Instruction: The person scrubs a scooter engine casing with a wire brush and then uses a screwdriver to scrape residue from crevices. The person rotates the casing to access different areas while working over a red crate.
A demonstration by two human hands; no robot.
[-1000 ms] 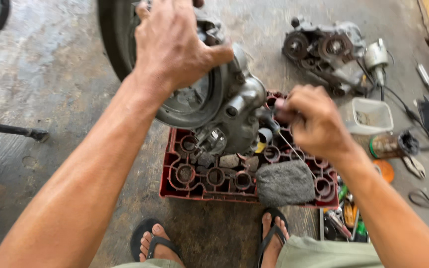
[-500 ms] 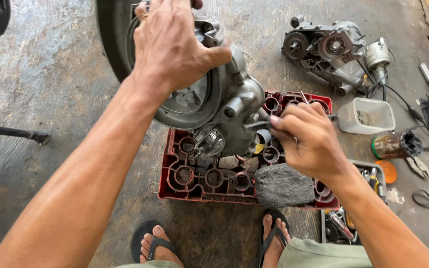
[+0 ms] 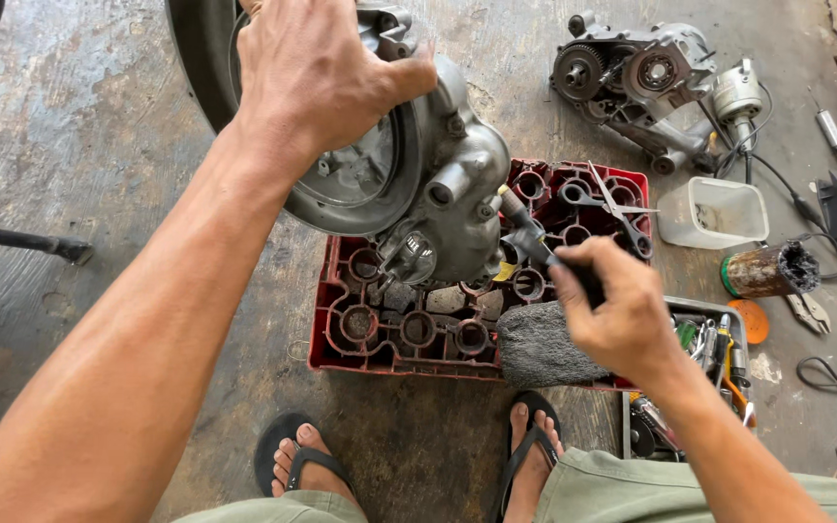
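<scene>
We are gripping the top of a grey metal engine casing (image 3: 438,184) with our left hand (image 3: 317,73), fingers clenched over its upper rim, thumb stretching toward the right edge. The casing is standing tilted on a red plastic crate (image 3: 360,324), its round cover facing us and its lower end resting among the crate's ring-shaped compartments. Behind the casing a black tyre (image 3: 196,68) is showing at the top of the frame.

Our right hand (image 3: 617,310) is hovering over the crate's right half, fingers grasping a dark-handled tool (image 3: 535,237) whose tip is pointing up and left, touching or nearly touching the casing's right side; we cannot tell which. Just below this hand a grey, rough-textured pad (image 3: 540,344) is lying on the crate's front right corner. A pair of scissors (image 3: 612,208) is lying across the crate's far right compartments.

On the concrete floor (image 3: 99,174) to the right, a clear plastic tub (image 3: 714,213) is sitting just beside the crate, with a rusty cylinder (image 3: 767,271) near it. Farther back another engine part with gears (image 3: 632,77) is lying apart. A tray of mixed tools (image 3: 714,353) is sitting by our right forearm. Our feet in black sandals (image 3: 297,455) are standing in front of the crate.
</scene>
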